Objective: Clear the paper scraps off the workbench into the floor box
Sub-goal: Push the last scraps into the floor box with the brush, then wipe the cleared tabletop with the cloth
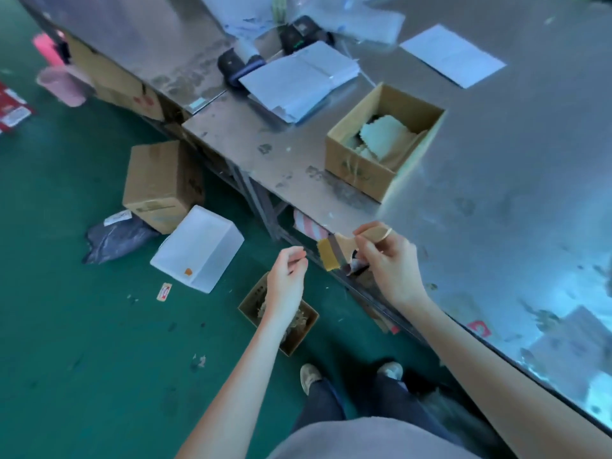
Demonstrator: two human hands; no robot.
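Brown cardboard floor box [250, 306] sits on the green floor under the shiny metal desk [496, 193] edge, crinkly paper scraps [304, 318] inside. Right hand [392, 266] grips a wooden brush [336, 251]; left hand [286, 281] curls above the box, pinching or not I cannot tell

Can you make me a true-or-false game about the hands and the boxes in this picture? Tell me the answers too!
1. The right hand holds a brush. True.
2. The floor box under the left hand is empty. False: there are paper scraps inside it.
3. The cardboard box on the workbench is closed. False: it is open, with pale pieces inside.
4. The floor is green. True.
5. The white tub is on the workbench. False: it is on the floor.
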